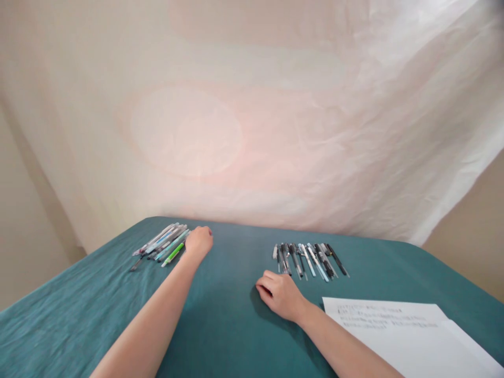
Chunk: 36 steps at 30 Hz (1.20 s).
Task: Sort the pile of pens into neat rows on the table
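Observation:
My left hand [199, 241] is closed at the right side of a loose pile of pens [161, 241], its back toward me. Its fingers curl away from view, so whatever they may hold is hidden. Beside that wrist lies a bright green pen [173, 254], on the pile's near edge. My right hand [281, 295] rests low over the cloth with fingers curled in and the thumb close to them; nothing shows in it. Just beyond it, black, grey and pale blue pens [309, 260] lie side by side in a rough row.
White paper sheets [397, 341] with blurred lines of writing lie at the front right, partly under my right forearm. A dark teal cloth [236, 325] covers the table, slightly wrinkled at left. A pale hanging sheet [268, 126] stands behind the far edge.

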Tool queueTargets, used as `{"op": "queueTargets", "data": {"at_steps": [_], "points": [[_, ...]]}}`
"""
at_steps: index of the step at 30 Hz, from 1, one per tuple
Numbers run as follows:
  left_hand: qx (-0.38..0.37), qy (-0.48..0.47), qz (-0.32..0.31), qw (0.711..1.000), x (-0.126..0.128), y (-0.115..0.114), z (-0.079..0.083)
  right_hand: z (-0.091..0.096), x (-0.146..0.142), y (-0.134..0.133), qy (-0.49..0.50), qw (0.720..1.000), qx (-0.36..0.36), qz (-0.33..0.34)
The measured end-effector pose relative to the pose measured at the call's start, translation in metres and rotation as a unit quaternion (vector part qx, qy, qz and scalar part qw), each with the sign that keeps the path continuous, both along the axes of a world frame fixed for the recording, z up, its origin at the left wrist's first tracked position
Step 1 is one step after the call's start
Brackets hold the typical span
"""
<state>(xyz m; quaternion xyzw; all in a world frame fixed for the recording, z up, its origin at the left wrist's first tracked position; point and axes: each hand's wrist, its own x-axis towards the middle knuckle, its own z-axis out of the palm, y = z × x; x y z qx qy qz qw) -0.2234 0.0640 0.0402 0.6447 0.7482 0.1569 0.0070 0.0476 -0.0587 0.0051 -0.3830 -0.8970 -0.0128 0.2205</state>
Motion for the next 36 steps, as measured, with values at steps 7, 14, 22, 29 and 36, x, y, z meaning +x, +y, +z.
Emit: {"op": "queueTargets", "data": {"at_steps": [7, 14, 22, 29, 36], "points": [[-0.007, 0.055, 0.086, 0.995, -0.030, -0.004, -0.007, 0.000, 0.002, 0.000, 0.009, 1.000, -0.008, 0.006], [-0.024, 0.065, 0.098, 0.993, -0.032, -0.001, -0.011, -0.001, 0.002, 0.002, 0.012, 1.000, -0.007, 0.006], [-0.049, 0.042, 0.110, 0.992, -0.041, -0.006, -0.010, -0.001, 0.002, 0.001, 0.035, 0.999, -0.009, 0.007], [-0.001, -0.030, 0.050, 0.998, -0.024, -0.008, 0.015, 0.001, 0.002, 0.000, 0.044, 0.999, -0.007, 0.011], [-0.078, -0.323, -0.192, 0.923, 0.060, -0.032, 0.028, 0.003, 0.002, 0.001, 0.055, 0.998, -0.026, 0.009]]}}
